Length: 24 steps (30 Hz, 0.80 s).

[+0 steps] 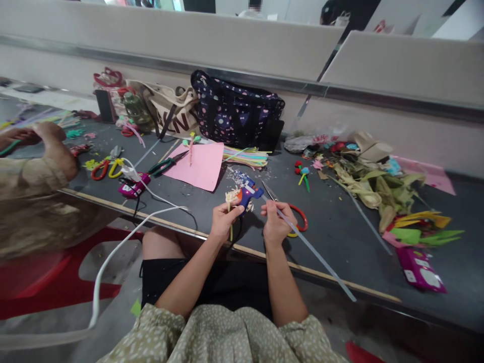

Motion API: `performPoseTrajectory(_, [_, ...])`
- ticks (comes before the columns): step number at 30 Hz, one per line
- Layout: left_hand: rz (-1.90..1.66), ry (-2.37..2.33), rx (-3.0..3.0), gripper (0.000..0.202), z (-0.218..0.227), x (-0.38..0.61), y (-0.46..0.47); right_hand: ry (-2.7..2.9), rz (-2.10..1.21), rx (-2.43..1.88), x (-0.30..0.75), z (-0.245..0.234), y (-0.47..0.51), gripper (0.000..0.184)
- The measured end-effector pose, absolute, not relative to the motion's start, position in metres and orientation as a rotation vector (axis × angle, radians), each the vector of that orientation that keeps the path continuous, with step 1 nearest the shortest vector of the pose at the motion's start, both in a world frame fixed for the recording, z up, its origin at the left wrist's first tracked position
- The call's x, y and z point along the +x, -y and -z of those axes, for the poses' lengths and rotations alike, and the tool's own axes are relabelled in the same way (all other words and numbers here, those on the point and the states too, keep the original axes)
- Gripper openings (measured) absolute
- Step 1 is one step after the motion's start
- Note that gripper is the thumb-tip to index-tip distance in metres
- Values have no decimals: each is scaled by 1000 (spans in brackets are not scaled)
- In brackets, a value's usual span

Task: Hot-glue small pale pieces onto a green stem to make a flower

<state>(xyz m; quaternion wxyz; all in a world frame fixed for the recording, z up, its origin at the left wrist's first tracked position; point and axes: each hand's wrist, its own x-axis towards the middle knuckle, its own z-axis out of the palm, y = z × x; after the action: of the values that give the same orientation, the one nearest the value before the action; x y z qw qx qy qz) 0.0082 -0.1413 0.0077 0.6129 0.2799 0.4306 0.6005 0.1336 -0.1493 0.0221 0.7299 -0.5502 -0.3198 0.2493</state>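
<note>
My left hand (224,221) is closed around the handle of a blue hot glue gun (249,190), whose nozzle points away to the upper left. A small pale yellow craft piece (232,197) with a stem hanging down is at the same hand; how it is held is partly hidden. My right hand (278,224) pinches a long translucent glue stick (321,259). The stick's upper end meets the back of the gun, and its lower end reaches past the table edge. Scissors (300,218) with red and yellow handles lie partly behind my right hand.
Pink paper (204,164), pipe cleaners (247,157) and a dark patterned bag (234,111) lie beyond my hands. Dried husks (363,186) and a purple box (421,269) are at right. A white cable (124,242) crosses the left edge near another person's arm (56,146).
</note>
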Motion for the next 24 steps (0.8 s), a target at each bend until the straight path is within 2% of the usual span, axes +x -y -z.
performPoseTrajectory(11, [-1366, -1000, 643, 41, 1, 10, 144, 732, -510, -1236, 135, -22, 153, 34])
performPoseTrajectory(24, [-1494, -1008, 386, 53, 0, -12, 131, 981, -838, -1135, 110, -25, 115, 33])
